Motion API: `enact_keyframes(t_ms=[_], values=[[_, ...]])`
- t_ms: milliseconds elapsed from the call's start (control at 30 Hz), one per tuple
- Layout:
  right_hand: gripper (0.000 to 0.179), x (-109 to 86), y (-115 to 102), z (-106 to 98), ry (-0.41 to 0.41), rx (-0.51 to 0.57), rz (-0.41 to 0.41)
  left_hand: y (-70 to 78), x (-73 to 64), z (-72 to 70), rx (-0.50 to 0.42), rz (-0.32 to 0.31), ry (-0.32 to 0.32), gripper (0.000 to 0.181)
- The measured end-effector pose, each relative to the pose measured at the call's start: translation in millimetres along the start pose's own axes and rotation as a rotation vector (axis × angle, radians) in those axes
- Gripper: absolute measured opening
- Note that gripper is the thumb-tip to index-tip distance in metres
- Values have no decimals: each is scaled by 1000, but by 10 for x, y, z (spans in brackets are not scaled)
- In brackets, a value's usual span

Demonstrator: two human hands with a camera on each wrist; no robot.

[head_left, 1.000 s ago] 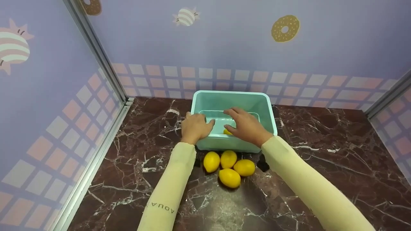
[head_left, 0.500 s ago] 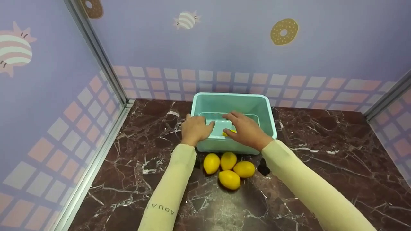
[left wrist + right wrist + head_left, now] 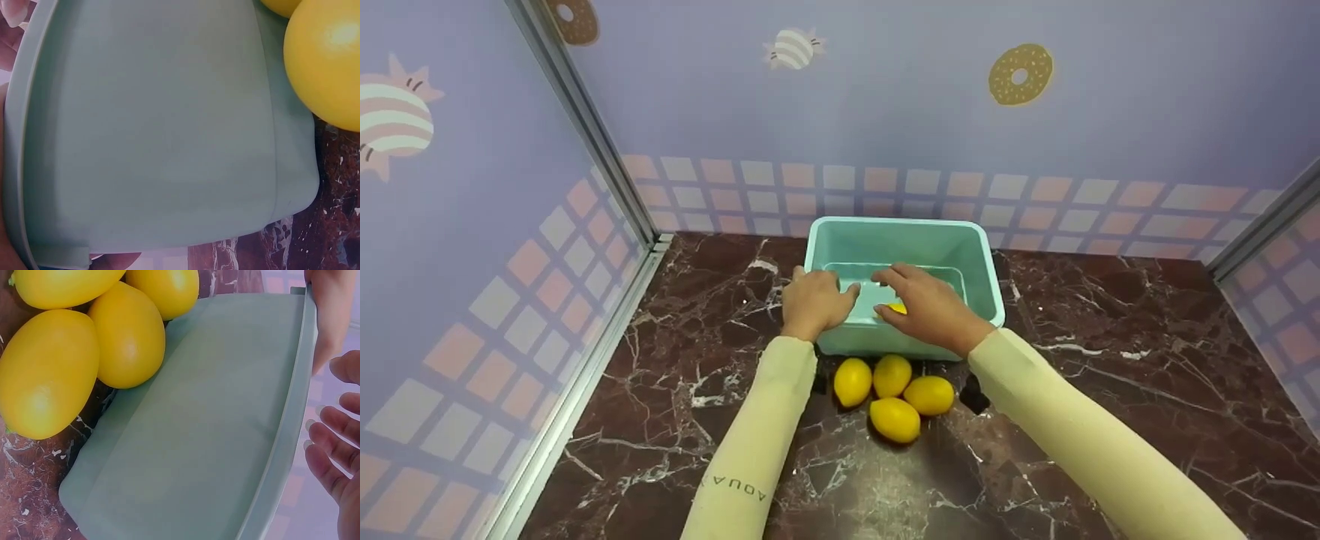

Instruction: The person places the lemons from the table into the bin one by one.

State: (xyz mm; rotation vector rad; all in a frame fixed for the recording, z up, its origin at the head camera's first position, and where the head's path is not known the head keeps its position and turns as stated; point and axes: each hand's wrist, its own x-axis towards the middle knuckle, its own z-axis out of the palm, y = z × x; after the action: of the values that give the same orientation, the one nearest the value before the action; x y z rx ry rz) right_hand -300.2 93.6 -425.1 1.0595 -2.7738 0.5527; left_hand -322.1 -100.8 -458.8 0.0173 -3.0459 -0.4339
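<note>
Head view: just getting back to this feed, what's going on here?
A person is working over a pale turquoise plastic tub. The left hand seems to hold its near left corner. The right hand is over the near side with fingers apart, gripping nothing. One lemon, partly hidden by that hand, shows inside the tub. Four more lemons sit clustered on the dark marbled tabletop in front of it.

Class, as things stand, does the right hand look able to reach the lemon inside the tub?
Probably yes: the right hand is over the open plastic tub, close to the lemon inside, with nothing visible between them.
</note>
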Motion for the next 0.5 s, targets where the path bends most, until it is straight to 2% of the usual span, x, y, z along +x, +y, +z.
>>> enact_keyframes(t_ms=[500], values=[[38, -24, -117, -17, -5, 9, -50, -7, 12, 18, 28, 5, -5, 51]])
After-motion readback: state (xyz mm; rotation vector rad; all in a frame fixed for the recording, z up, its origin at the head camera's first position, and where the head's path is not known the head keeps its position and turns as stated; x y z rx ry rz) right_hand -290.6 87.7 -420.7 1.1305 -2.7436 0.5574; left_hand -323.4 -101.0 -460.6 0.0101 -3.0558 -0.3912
